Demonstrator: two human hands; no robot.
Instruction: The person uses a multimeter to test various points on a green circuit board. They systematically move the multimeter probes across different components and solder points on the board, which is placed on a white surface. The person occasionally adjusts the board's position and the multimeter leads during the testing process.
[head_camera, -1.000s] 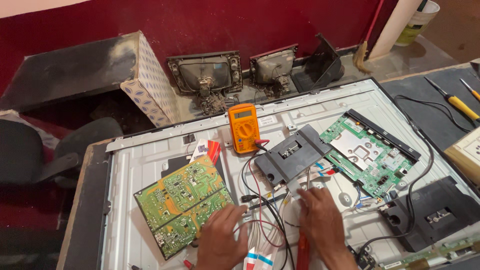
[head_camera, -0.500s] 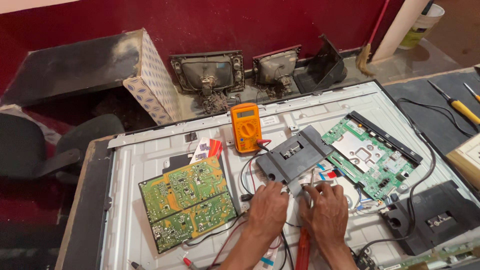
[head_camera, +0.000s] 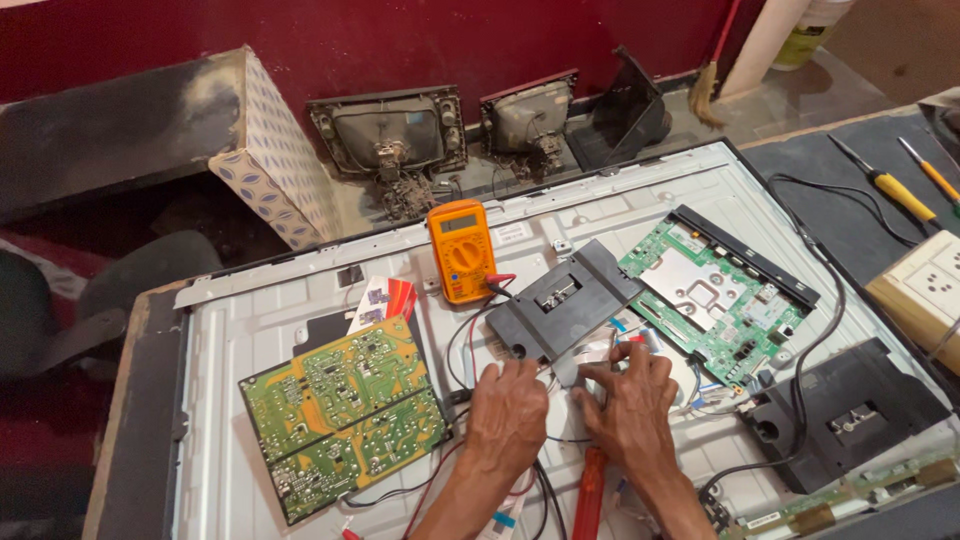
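While both hands work close together on the opened back of a flat television, the left hand (head_camera: 508, 415) rests knuckles-up with its fingers curled toward the near edge of a black plastic cover (head_camera: 563, 300), its fingertips just at or under that edge; whether they pinch anything cannot be told. The right hand (head_camera: 630, 400) sits just beside it, fingers bent and gathered at a small grey piece and the flat ribbon cables (head_camera: 625, 335) that run out from beneath the cover, thumb reaching toward the left hand. The cover lies directly ahead of both hands, away from the person, its long axis running diagonally from lower left to upper right, toward the green main board (head_camera: 715, 300). The right hand is nearer to the cables and the main board; the left is nearer to the cover's lower corner. A red-handled tool (head_camera: 590, 495) lies on the metal back panel (head_camera: 260, 320) between the forearms. An orange multimeter (head_camera: 460, 250) stands beyond the cover, its leads trailing toward the hands, and a green power board (head_camera: 345, 425) lies to the left.
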